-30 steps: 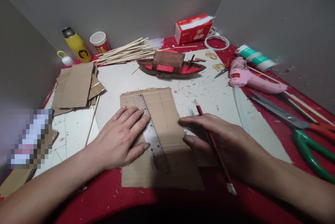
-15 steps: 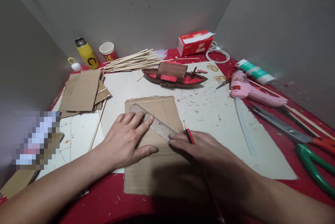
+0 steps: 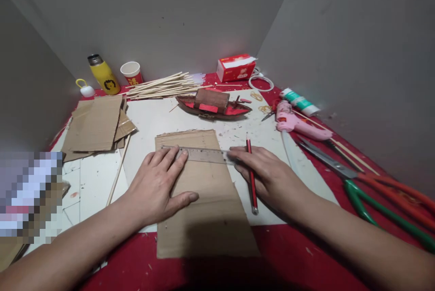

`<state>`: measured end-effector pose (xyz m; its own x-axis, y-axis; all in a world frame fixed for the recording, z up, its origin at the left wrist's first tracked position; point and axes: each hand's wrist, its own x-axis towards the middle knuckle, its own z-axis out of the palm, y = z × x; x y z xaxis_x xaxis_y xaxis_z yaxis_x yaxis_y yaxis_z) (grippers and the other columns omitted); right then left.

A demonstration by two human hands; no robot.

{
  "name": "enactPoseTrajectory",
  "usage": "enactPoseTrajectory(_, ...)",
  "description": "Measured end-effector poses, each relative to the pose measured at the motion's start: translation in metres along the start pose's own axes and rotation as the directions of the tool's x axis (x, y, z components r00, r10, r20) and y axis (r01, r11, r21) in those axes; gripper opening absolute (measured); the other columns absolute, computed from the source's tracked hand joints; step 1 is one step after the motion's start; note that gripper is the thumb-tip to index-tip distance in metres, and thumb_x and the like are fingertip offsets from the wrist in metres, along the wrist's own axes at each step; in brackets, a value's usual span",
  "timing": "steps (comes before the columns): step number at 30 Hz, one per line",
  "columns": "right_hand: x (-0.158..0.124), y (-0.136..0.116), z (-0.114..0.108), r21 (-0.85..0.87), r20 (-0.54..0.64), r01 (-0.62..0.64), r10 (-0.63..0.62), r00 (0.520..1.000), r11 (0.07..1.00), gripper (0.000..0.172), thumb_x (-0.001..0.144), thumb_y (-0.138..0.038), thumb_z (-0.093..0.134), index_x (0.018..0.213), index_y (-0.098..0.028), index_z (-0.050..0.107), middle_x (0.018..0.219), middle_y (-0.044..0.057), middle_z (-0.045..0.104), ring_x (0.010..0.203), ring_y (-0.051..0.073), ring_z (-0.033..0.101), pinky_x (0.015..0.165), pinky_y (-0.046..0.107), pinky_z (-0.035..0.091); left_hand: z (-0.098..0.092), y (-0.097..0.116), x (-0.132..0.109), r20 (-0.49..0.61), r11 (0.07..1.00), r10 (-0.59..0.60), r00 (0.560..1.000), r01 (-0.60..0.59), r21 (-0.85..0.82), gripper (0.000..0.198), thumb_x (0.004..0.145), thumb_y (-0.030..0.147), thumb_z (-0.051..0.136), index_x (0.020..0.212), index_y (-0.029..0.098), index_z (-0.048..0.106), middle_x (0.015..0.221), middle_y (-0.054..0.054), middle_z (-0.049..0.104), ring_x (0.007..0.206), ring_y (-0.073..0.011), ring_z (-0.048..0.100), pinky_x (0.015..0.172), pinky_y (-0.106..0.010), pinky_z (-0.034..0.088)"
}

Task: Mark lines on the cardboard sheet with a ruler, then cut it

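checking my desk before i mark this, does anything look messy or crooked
The pile of cardboard pieces at the left is fanned out unevenly, corners sticking out, and small scraps speckle the white board. The ruler lies straight across the cardboard sheet under the left hand; the right hand grips a pencil.

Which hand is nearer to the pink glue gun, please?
Right. The right hand rests left of the pink glue gun; the left hand lies farther left, on cardboard.

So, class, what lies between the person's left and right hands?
In the head view, a metal ruler spans the gap, lying across the cardboard sheet; the left hand and the right hand, which holds a pencil, both touch it.
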<state>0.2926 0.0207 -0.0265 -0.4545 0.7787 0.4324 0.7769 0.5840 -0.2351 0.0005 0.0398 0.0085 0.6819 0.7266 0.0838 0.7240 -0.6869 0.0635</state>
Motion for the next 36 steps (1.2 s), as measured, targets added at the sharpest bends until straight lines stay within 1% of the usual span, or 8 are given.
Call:
enactPoseTrajectory(5,0.020,0.018,-0.001,-0.044,0.100,0.042,-0.038,0.994,0.998,0.035,0.095,-0.010,0.048,0.128,-0.014,0.059,0.121,0.018,0.069,0.110,0.032,0.064,0.090,0.049,0.056,0.001,-0.001,0.001,0.041,0.996,-0.062,0.997,0.065,-0.067,0.083,0.090,0.064,0.053,0.149,0.007,0.043,0.155,-0.021,0.043,0.139,-0.0437,0.040,0.110,-0.063,0.037)
enactPoseTrajectory(11,0.048,0.043,0.006,-0.004,0.119,0.097,-0.096,0.988,0.995,0.033,0.095,-0.016,0.050,0.126,-0.016,0.062,0.122,0.016,0.070,0.110,0.031,0.065,0.091,0.049,0.055,0.004,-0.005,0.003,0.161,0.973,-0.154,0.975,0.178,-0.149,0.098,0.087,0.068,0.053,0.158,0.007,0.025,0.166,-0.021,0.015,0.152,-0.0443,0.008,0.119,-0.063,0.023)
enactPoseTrajectory(15,0.054,0.047,0.013,0.006,0.092,0.123,-0.123,0.988,0.992,0.032,0.096,-0.017,0.050,0.126,-0.018,0.061,0.121,0.015,0.070,0.108,0.030,0.065,0.090,0.048,0.054,0.007,-0.006,0.004,0.158,0.959,-0.212,0.964,0.236,-0.155,0.105,0.083,0.070,0.056,0.158,0.006,0.023,0.166,-0.021,0.004,0.152,-0.0434,-0.003,0.119,-0.063,0.022)
enactPoseTrajectory(21,0.051,0.047,0.008,-0.005,0.087,0.133,-0.132,0.987,0.991,0.030,0.098,-0.018,0.049,0.125,-0.016,0.062,0.118,0.015,0.071,0.108,0.030,0.064,0.090,0.046,0.054,0.008,-0.006,0.004,0.135,0.968,-0.203,0.970,0.220,-0.124,0.105,0.081,0.073,0.056,0.157,0.006,0.027,0.165,-0.023,0.015,0.152,-0.0440,0.006,0.119,-0.062,0.023)
enactPoseTrajectory(26,0.042,0.045,-0.015,-0.048,0.222,0.181,-0.166,0.961,0.982,0.037,0.095,-0.014,0.049,0.129,-0.020,0.062,0.106,0.014,0.071,0.094,0.027,0.067,0.077,0.039,0.055,0.004,0.003,-0.003,0.099,0.988,-0.103,0.990,0.114,-0.106,0.099,0.081,0.070,0.057,0.155,0.008,0.035,0.162,-0.023,0.029,0.148,-0.0451,0.025,0.117,-0.059,0.031)
enactPoseTrajectory(29,0.034,0.042,-0.026,-0.043,0.274,0.194,-0.176,0.946,0.980,0.041,0.093,-0.012,0.048,0.131,-0.021,0.062,0.096,0.012,0.070,0.087,0.025,0.066,0.071,0.036,0.054,0.003,0.007,-0.008,0.071,0.993,-0.058,0.996,0.065,-0.103,0.091,0.084,0.065,0.058,0.154,0.010,0.039,0.160,-0.022,0.035,0.146,-0.0447,0.031,0.116,-0.061,0.032)
enactPoseTrajectory(32,0.031,0.042,-0.029,-0.028,0.269,0.194,-0.180,0.946,0.981,0.038,0.094,-0.014,0.048,0.129,-0.020,0.062,0.091,0.011,0.069,0.082,0.024,0.064,0.067,0.034,0.053,0.004,0.007,-0.010,0.077,0.989,-0.060,0.995,0.069,-0.128,0.088,0.085,0.063,0.059,0.154,0.013,0.038,0.160,-0.021,0.034,0.147,-0.0449,0.028,0.115,-0.063,0.032)
enactPoseTrajectory(36,0.038,0.048,-0.028,0.002,0.260,0.196,-0.189,0.947,0.981,0.035,0.094,-0.018,0.052,0.128,-0.018,0.062,0.092,0.011,0.068,0.082,0.023,0.064,0.066,0.032,0.053,0.008,0.003,-0.011,0.050,0.979,-0.138,0.989,0.144,-0.144,0.100,0.081,0.066,0.064,0.158,0.016,0.026,0.166,-0.026,0.011,0.150,-0.0498,0.008,0.113,-0.068,0.030)
